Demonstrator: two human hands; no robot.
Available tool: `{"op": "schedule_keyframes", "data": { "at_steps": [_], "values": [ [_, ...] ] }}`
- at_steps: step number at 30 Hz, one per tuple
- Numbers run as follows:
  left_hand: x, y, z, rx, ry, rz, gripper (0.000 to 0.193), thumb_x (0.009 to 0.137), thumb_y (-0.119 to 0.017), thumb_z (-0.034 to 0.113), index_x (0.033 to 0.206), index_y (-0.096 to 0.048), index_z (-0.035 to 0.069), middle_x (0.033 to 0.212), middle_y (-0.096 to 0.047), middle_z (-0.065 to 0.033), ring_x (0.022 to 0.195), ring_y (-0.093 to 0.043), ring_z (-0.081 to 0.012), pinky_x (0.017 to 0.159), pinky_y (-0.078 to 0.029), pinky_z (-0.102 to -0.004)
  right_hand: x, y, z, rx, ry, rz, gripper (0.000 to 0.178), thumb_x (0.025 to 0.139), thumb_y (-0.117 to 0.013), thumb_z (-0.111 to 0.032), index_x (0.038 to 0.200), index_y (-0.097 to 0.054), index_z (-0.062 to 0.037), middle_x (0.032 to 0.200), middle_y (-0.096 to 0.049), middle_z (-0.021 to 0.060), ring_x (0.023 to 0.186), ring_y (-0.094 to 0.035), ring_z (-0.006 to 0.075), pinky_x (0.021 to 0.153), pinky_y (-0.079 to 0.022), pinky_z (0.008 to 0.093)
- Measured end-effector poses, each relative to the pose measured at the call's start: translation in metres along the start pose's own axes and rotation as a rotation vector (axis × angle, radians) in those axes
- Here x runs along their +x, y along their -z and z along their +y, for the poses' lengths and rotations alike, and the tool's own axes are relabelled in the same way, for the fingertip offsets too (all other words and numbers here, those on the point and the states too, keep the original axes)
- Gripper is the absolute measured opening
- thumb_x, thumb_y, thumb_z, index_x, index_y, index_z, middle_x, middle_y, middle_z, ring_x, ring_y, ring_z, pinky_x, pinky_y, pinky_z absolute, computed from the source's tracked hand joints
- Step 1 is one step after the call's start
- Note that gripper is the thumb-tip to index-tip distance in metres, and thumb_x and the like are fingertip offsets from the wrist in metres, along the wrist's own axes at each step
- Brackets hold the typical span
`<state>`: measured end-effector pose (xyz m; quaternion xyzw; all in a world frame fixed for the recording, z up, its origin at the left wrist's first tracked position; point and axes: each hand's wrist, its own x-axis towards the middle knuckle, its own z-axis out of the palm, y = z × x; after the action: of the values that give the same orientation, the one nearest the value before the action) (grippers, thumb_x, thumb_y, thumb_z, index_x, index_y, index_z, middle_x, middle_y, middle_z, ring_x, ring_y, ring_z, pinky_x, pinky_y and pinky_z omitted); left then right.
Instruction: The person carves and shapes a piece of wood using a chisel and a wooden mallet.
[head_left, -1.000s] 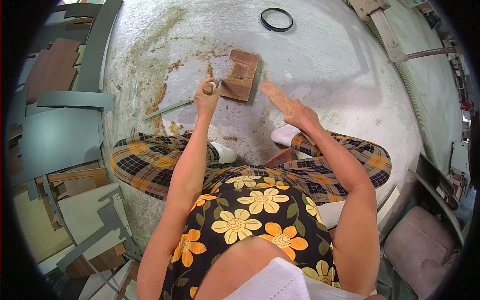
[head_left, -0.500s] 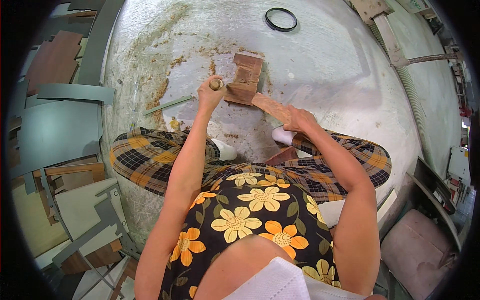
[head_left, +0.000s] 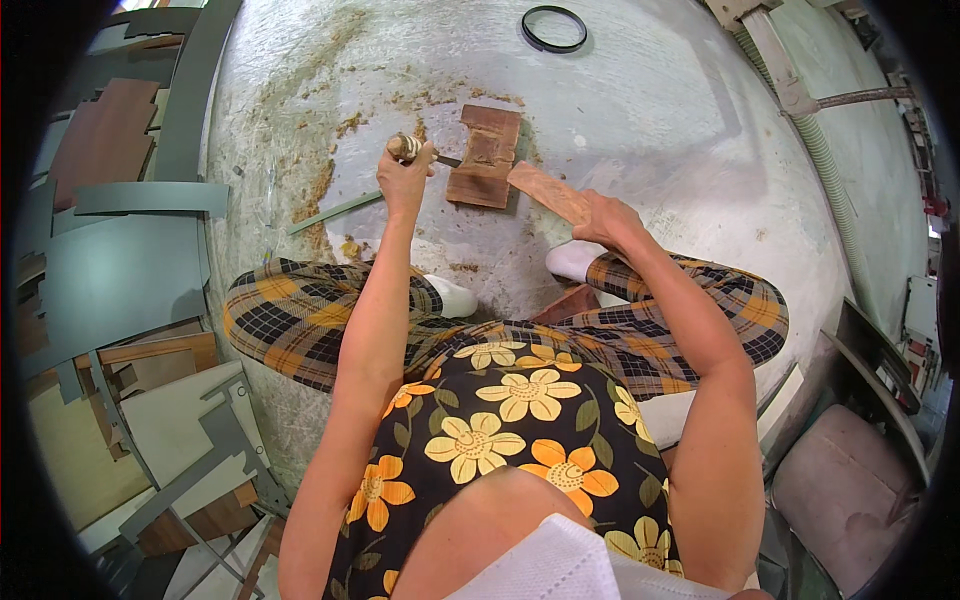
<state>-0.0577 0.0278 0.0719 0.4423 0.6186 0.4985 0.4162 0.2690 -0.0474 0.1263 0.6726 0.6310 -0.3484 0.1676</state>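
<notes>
On the floor in front of me lies a reddish-brown wooden block (head_left: 486, 187) with a notch cut into its left side and a hollowed middle. My left hand (head_left: 405, 178) is closed round the handle of a chisel (head_left: 405, 148). The tool leans over to the left, and its dark blade points right, reaching the notched edge of the block. My right hand (head_left: 609, 219) grips one end of a flat wooden bat (head_left: 550, 193). The bat's far end is beside the block's lower right edge; whether they touch I cannot tell.
Wood shavings (head_left: 318, 190) are scattered left of the block. A thin green strip (head_left: 336, 212) lies near my left wrist. Farther off is a black ring (head_left: 553, 29). Sheet offcuts (head_left: 125, 255) are piled at the left, and a ribbed hose (head_left: 825, 180) runs along the right.
My left hand has tipped the chisel from nearly upright over to the left, its blade now showing. The bat in my right hand has shifted slightly.
</notes>
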Motion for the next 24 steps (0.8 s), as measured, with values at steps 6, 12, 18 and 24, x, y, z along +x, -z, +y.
{"op": "schedule_keyframes", "data": {
  "at_steps": [6, 12, 18, 24],
  "values": [
    [-0.01, -0.012, -0.011, 0.097, 0.016, 0.077, 0.029, 0.081, -0.081, 0.016, 0.091, -0.058, 0.002, 0.076, -0.067, -0.0058, 0.051, -0.06, -0.0113, 0.048, -0.05, -0.0265, -0.007, 0.001, -0.007, 0.013, 0.029, -0.022, 0.073, 0.066, -0.071, -0.036, 0.13, -0.053, -0.0085, 0.104, -0.069, 0.0247, 0.096, -0.067, 0.0417, 0.082, -0.054, 0.0483],
    [-0.008, -0.011, -0.017, -0.018, 0.051, 0.162, 0.037, 0.078, -0.083, 0.017, 0.097, -0.055, 0.004, 0.077, -0.066, -0.0045, 0.051, -0.058, -0.0115, 0.048, -0.049, -0.0274, -0.008, -0.006, -0.01, -0.013, 0.056, -0.063, 0.075, 0.067, -0.07, -0.036, 0.134, -0.051, -0.0099, 0.104, -0.069, 0.0247, 0.096, -0.067, 0.042, 0.083, -0.054, 0.0488],
    [0.001, -0.01, -0.026, -0.197, 0.059, 0.13, 0.037, 0.08, -0.074, 0.006, 0.111, -0.055, 0.005, 0.089, -0.066, -0.006, 0.057, -0.056, -0.011, 0.052, -0.05, -0.0258, -0.003, -0.015, -0.004, -0.015, 0.079, -0.019, 0.072, 0.065, -0.074, -0.04, 0.127, -0.054, -0.0086, 0.103, -0.07, 0.0228, 0.095, -0.068, 0.0405, 0.081, -0.055, 0.0469],
    [0.014, 0.001, -0.038, -0.196, 0.103, -0.023, 0.039, 0.079, -0.073, 0.003, 0.114, -0.055, 0.003, 0.086, -0.067, -0.0065, 0.06, -0.062, -0.0133, 0.056, -0.052, -0.0263, -0.002, -0.018, -0.003, -0.038, 0.072, -0.027, 0.074, 0.065, -0.075, -0.041, 0.129, -0.052, -0.0091, 0.104, -0.069, 0.0231, 0.097, -0.067, 0.0403, 0.081, -0.055, 0.0467]
  ]
}}
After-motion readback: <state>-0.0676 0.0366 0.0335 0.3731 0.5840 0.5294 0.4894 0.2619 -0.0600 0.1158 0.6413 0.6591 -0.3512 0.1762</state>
